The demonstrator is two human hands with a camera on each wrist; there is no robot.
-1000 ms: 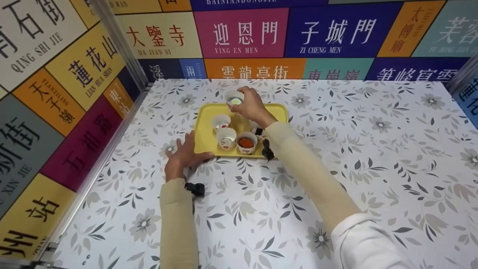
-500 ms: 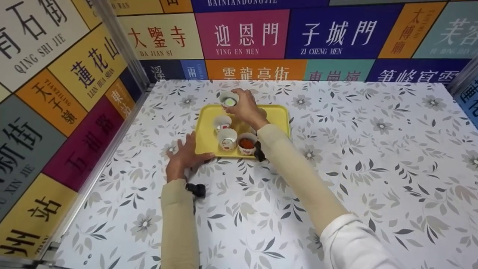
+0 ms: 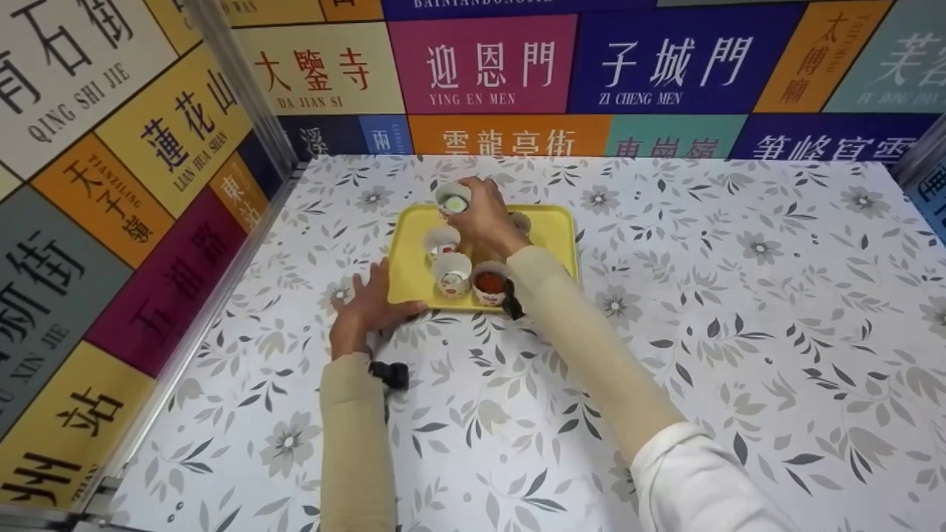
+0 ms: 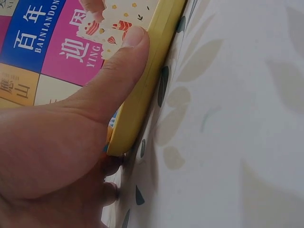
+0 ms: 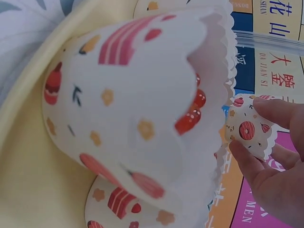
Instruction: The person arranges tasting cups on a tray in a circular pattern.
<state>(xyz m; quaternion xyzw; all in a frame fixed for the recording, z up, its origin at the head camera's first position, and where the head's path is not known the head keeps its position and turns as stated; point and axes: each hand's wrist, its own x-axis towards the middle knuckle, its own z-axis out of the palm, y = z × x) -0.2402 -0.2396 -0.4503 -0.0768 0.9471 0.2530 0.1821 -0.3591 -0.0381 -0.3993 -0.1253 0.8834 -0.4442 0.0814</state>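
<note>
My right hand [image 3: 484,214] pinches a white paper baking cup [image 5: 247,126] by its side, above the far left part of a yellow tray [image 3: 406,277]. Something pale green lies inside that cup. Fingers spread, my left hand [image 3: 363,310] rests against the tray's near left corner, its thumb lying along the rim. On the tray stand more scalloped cups: a cup with red beads [image 5: 123,90], a cup with whitish contents [image 3: 452,277] beside it, and a left cup with a little red inside [image 3: 442,245]. Another cup [image 3: 522,222] is partly hidden by my right hand.
White cloth with a leaf pattern [image 3: 702,332] covers the table around the tray. Printed panels [image 3: 480,66] wall off the back, and another panel [image 3: 162,155] stands along the left side.
My right hand has moved slightly left and nearer with the held cup, and its forearm now covers a cup with black contents at the tray's right. My left hand stays put.
</note>
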